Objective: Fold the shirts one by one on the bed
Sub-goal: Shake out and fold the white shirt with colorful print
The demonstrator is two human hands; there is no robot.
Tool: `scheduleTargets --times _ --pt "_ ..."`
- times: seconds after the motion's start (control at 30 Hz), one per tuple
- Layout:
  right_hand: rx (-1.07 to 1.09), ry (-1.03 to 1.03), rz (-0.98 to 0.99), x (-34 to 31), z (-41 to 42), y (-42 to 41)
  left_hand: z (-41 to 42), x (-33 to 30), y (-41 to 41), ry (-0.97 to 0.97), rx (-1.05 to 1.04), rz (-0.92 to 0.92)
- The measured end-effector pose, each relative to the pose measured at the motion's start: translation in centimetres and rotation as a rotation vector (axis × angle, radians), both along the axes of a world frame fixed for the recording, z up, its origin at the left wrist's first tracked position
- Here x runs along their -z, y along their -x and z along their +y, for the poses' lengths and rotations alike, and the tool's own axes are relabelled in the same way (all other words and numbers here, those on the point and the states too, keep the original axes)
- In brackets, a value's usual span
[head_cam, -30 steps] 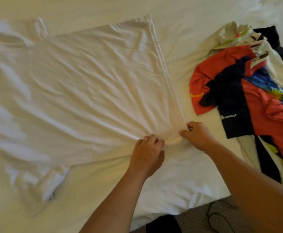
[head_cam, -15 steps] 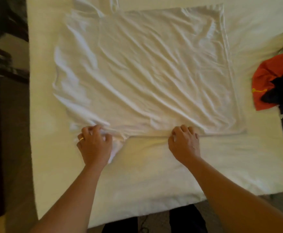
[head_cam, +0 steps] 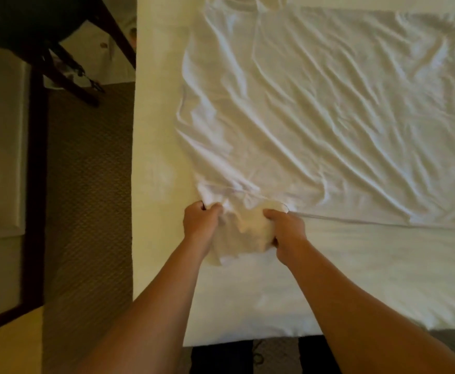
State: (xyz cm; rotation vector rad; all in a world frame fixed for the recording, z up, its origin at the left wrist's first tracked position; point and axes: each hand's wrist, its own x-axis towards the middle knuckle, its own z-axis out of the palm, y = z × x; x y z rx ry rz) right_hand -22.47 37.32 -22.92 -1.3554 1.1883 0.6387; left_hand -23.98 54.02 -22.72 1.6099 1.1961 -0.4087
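Where the view looks down from the head camera, most of the frame is filled by the bed (head_cam: 356, 279), which is covered in white bedding and runs from the upper edge down to a near edge at the bottom. A white shirt (head_cam: 329, 103) is spread flat and wrinkled across the upper part of the bed, with its long straight side edge lying along the near side and one sleeve (head_cam: 237, 238) bunched at the lower left corner. To the left of the bed, a strip of patterned brown carpet (head_cam: 86, 211) is seen, and beyond it, in the upper left corner, dark wooden furniture legs (head_cam: 67, 74) are seen; what piece they belong to cannot be told.

Two bare forearms are stretched in from the bottom of the frame. The left hand (head_cam: 198, 225) is curled at the left side of the bunched sleeve, where cloth is gripped between fingers and thumb near the shoulder seam. The right hand (head_cam: 285, 233) is clamped on the right side of the same sleeve, just beside the point where the side edge begins. The loose sleeve cloth is held between the two hands, which are set near each other, and its lower end is draped toward the near edge of the bed
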Motion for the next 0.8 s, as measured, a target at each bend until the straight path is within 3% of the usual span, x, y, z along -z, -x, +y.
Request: scheduleTargets --times 0.2,0.33,0.4,0.5,0.63,0.8 --pt "-0.043 -0.217 -0.073 -0.6 -1.5 2.3 2.1 -0.8 3.6 0.345 -0.239 -0.077" --pt "-0.357 -0.192 -0.044 -0.5 -1.9 3.9 2.5 -0.8 6.3 0.372 -0.075 0.004" --pt "-0.299 -0.179 -0.03 -0.4 -1.9 4.0 2.5 -0.6 6.8 0.371 0.007 0.034" --pt "-0.072 -0.263 -0.029 -0.3 -2.3 3.8 2.2 -0.5 7.5 0.319 -0.062 0.023" --pt "-0.467 -0.212 -0.031 -0.2 -3.4 4.2 1.7 -0.2 8.6 0.268 -0.112 0.05" --pt "-0.983 -0.069 -0.009 0.0 -5.9 3.9 1.0 -0.2 10.5 0.222 0.072 0.08"
